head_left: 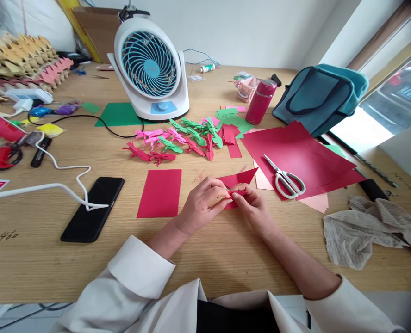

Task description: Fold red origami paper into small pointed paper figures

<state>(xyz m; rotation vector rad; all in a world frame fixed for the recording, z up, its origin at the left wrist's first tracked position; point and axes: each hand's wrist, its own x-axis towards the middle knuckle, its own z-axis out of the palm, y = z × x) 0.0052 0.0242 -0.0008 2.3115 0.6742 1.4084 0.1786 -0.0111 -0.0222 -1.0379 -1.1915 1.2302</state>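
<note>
Both hands meet over the table, pinching one partly folded sheet of red paper (pixel 242 177). My left hand (pixel 205 199) is closed on its left side, thumb and fingertips pressed together. From the other side, my right hand (pixel 252 206) grips it with thumb and forefinger. Part of the paper rises behind the fingers, and some of its folds are hidden by them. A flat red paper rectangle (pixel 160 193) lies left of my left hand. To the right, white-handled scissors (pixel 285 180) rest closed on large red sheets (pixel 295 152).
Several folded paper figures (pixel 181 136) in green, pink and red lie beyond my hands. Behind them stand a white fan (pixel 152 69) and a red bottle (pixel 261 101). A black phone (pixel 92 210) with a white cable is left; a teal bag (pixel 320 99) and crumpled cloth (pixel 365 226) are right.
</note>
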